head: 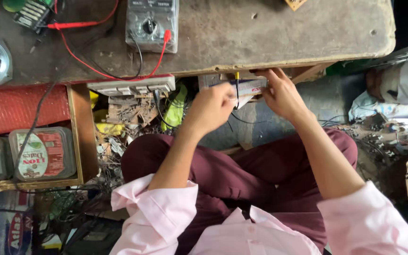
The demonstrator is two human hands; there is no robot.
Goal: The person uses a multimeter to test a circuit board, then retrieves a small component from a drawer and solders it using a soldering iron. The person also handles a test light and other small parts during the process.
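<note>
Left hand [211, 106] closed around thin tool with yellow tip [237, 81], held upright just under edge of worn table [279, 33]. Right hand [279, 92] curled on small flat box [244, 87], gripped at its right end, box kept between both hands. Grey meter [151, 23] with red wire [90, 66] seen on table, well apart. Food tub [42, 153] set in wooden tray [82, 132] at left.

A worn grey-brown wooden workbench [270, 33] with rounded, chipped edges fills the top of the view in soft daylight. Below its left end an open wooden drawer tray [82, 137] juts out. Below its middle lies bare grey concrete floor [260, 125]; right of that, tangled scrap electronics [383, 137] pile up.
</note>
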